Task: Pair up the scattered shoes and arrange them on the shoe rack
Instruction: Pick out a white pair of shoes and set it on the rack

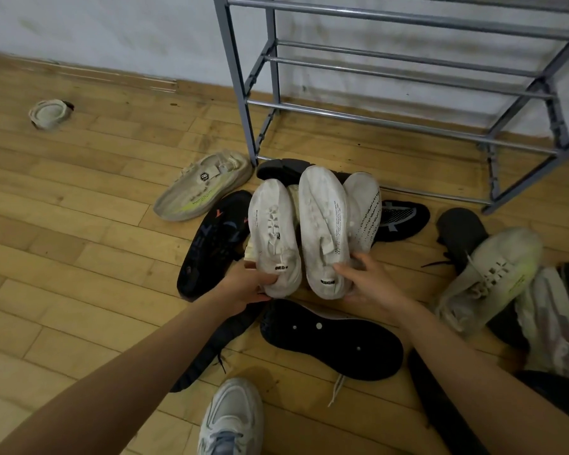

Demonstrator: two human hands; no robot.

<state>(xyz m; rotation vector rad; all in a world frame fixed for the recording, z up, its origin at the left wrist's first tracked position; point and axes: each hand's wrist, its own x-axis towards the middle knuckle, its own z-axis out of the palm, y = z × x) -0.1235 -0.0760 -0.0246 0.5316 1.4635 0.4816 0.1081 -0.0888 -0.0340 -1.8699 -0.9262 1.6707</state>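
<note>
A: What do the hands hold?

B: The left hand grips one white shoe by its heel; the right hand clasps a second white shoe.

A: Where are they?

B: On the floor, just before the shoe rack, among scattered black shoes.

Both bare forearms are extending forward — left hand and right hand are each curling fingers closed, gripping.
</note>
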